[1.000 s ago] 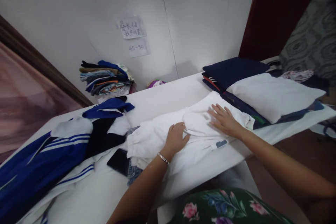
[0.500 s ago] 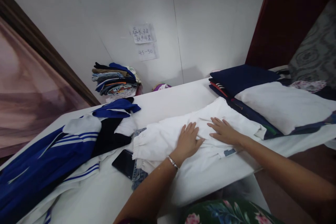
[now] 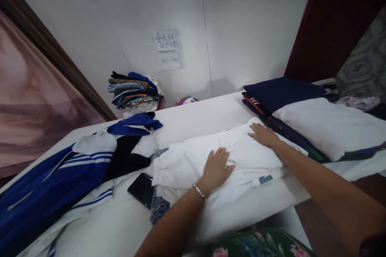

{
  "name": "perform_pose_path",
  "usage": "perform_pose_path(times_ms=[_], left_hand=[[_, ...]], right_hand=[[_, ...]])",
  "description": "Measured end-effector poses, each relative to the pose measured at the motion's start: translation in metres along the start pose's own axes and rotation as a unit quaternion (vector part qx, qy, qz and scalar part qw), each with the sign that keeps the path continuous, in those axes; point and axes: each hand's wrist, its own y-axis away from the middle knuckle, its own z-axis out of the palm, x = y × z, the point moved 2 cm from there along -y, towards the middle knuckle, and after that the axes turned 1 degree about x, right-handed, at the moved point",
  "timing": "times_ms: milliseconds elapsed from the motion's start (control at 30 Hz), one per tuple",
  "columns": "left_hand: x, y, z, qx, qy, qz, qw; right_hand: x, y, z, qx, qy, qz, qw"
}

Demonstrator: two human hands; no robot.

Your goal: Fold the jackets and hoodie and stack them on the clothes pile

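White garment = landmark: lies spread out lengthwise on the white-covered table, in front of the person, gathered edge at its L end, some creases nr its middle. L hand palm-down on the garment's middle, fingers straight & slightly apart, thumb out to the side; silvery bracelet on that wrist. R hand also palm-down, on the garment's far R part, fingers stretched out flat w/ small gaps. Small grey-blue patch shows at the garment's near edge; can't tell if part of it or smth beneath. Blue denim pokes out at the garment's L end, w/ a black phone-like slab just L of that. Farther L of the garment: blue jacket w/ white stripes & black cloth. R of the garment, v. close (can't tell if touching): dark folded clothes, w/ a white folded piece on top. Beyond the garment, far L: multicoloured clothes pile; also beyond it, a purple-&-white bundle past the table edge. Two handwritten paper notes on the wall behind the garment, lower one reads "45-50".
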Motion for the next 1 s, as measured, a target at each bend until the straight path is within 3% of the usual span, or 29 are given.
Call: perform_pose_path(times_ms=[167,300,467,567,633,733,867,1000], left_hand=[[-0.001,-0.001,0.001,-0.002,0.005,-0.002,1.000],[0.000,0.000,0.000,-0.001,0.004,-0.001,1.000],[0.000,0.000,-0.001,0.000,0.004,-0.002,1.000],[0.000,-0.001,-0.001,0.001,0.006,0.000,1.000],[0.000,-0.001,-0.001,0.001,0.007,-0.002,1.000],[0.000,-0.001,0.000,0.001,0.005,-0.003,1.000],[0.002,0.001,0.002,0.007,-0.004,-0.005,1.000],[0.004,0.002,0.000,0.012,-0.011,-0.001,1.000]], right_hand=[[-0.002,-0.005,-0.004,-0.013,-0.013,0.000,1.000],[0.007,-0.002,-0.027,-0.004,-0.037,-0.005,0.999],[0.028,0.053,-0.048,0.073,-0.039,-0.054,0.995],[0.034,0.091,-0.035,0.098,-0.021,-0.115,0.988],[0.036,0.104,-0.022,0.094,0.003,-0.116,0.989],[0.037,0.108,-0.012,0.092,0.028,-0.101,0.990],[0.032,0.102,-0.020,0.081,-0.001,-0.087,0.993],[-0.003,0.092,-0.041,0.128,-0.062,-0.086,0.986]])
